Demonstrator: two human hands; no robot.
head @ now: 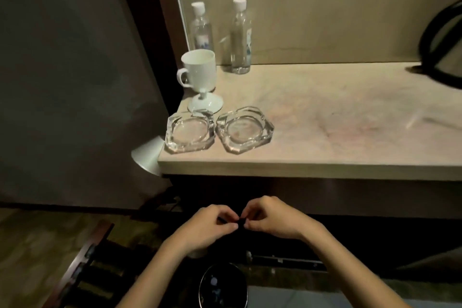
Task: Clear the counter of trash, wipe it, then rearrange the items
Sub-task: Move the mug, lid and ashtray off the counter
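I saw my left hand point(208, 226) and right hand point(271, 217) pinching 1 small dark object point(241, 222) together below the counter point(325, 112). On the counter's left end sat 2 glass ashtrays point(190, 131), touching.

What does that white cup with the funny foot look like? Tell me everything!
The white cup looks like glossy ceramic. It has a wide bowl, a looped handle on its left side, a short stem and a round flat foot. It stands upright near the left edge of the counter, in front of the left water bottle and just behind the left glass ashtray. It looks empty. No hand touches it.
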